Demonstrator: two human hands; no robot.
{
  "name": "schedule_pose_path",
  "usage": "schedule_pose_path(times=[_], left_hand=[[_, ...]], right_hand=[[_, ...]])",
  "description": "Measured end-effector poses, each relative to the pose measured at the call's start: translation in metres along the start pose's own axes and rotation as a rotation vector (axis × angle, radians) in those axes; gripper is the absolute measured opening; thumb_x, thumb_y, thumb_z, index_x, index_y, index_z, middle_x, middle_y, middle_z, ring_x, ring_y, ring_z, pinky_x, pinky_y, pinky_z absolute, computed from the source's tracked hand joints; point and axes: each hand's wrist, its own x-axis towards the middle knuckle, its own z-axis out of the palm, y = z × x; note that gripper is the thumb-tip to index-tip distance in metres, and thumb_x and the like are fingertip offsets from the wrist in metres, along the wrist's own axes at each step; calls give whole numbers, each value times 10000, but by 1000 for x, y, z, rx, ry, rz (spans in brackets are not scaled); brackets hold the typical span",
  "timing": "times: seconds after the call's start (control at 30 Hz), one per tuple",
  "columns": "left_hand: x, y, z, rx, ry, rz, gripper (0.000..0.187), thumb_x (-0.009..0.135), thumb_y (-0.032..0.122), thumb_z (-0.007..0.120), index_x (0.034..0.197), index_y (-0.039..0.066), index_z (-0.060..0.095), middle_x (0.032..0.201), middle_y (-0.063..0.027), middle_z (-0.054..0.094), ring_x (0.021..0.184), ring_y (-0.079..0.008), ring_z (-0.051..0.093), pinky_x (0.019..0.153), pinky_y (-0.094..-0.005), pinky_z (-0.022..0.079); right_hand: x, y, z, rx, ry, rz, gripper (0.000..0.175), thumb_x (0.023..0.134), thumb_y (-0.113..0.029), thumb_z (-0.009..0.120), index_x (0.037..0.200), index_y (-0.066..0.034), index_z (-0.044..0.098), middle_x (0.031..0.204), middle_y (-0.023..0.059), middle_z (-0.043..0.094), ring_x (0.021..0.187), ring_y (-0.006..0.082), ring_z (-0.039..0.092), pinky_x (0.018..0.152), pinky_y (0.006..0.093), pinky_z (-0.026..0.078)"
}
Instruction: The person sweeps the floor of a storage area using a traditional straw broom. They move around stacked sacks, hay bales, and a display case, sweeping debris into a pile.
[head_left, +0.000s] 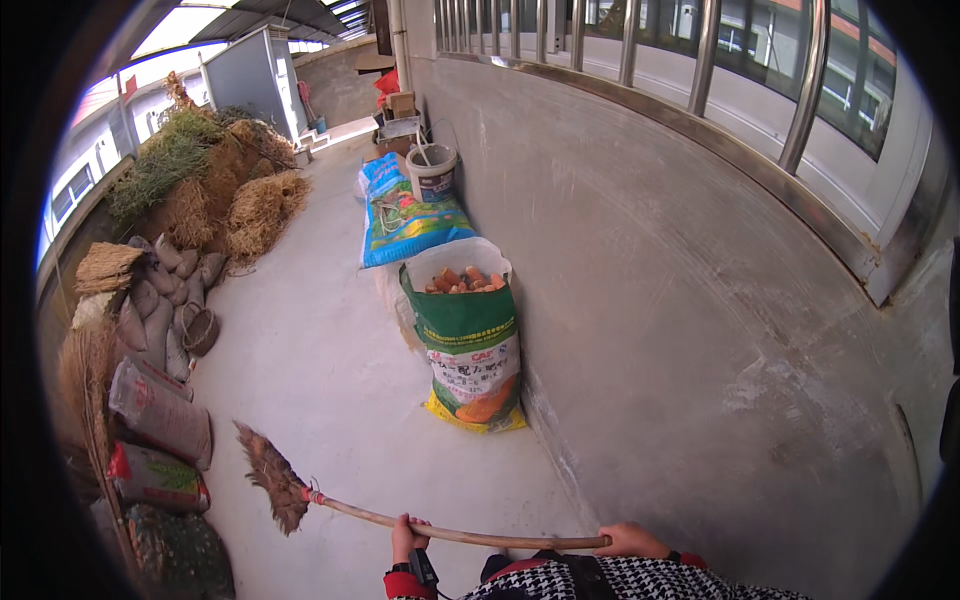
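A broom lies across the front of my view, with a brown fibre head (274, 480) at the left and a long wooden handle (480, 537) running right. My left hand (409, 534) is closed around the middle part of the handle. At the handle's right end, my right hand (634, 540) grips the tip. Red binding (315, 496) joins the head to the handle. The head is low over the grey concrete floor (352, 420); whether it touches cannot be told. Beyond the handle stands an upright woven sack (472, 345), open at the top, holding orange corn cobs (463, 280).
A blue printed sack (412, 225) and a bucket (433, 174) stand along the right wall (645, 285). To the left are filled sacks (161, 412), a basket (200, 330) and heaped dry straw (262, 210). Metal window bars (705, 60) line the upper right.
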Motion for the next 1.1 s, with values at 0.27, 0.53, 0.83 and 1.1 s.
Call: schedule_pose_path(times=[0.27,0.53,0.83,1.1], left_hand=[[-7,-2,2,-30,39,50,160,792,149,442,645,110,392,551,-6,405,531,-164,410,600,-348,393],[-5,-11,-4,-40,65,51,177,809,166,424,643,113,390,549,-4,400,534,-163,407,615,-364,393],[6,-14,-4,-39,62,29,187,804,168,428,633,108,385,547,-18,390,535,-178,401,612,-365,387],[12,-8,-6,-47,36,38,207,804,175,431,614,107,384,534,-21,390,526,-181,402,594,-360,391]], right_hand=[[10,3,-15,-38,1,-71,383,656,-449,624,763,-85,575,648,105,579,628,286,565,558,365,416],[12,11,-14,-84,1,-77,388,648,-463,621,765,-96,572,656,109,583,633,300,566,561,378,428],[17,19,-9,-106,13,-56,380,638,-471,618,742,-112,555,656,118,579,643,322,559,563,406,428],[21,17,-7,-101,24,-57,387,635,-483,613,745,-116,555,649,115,574,645,321,557,560,406,423]])
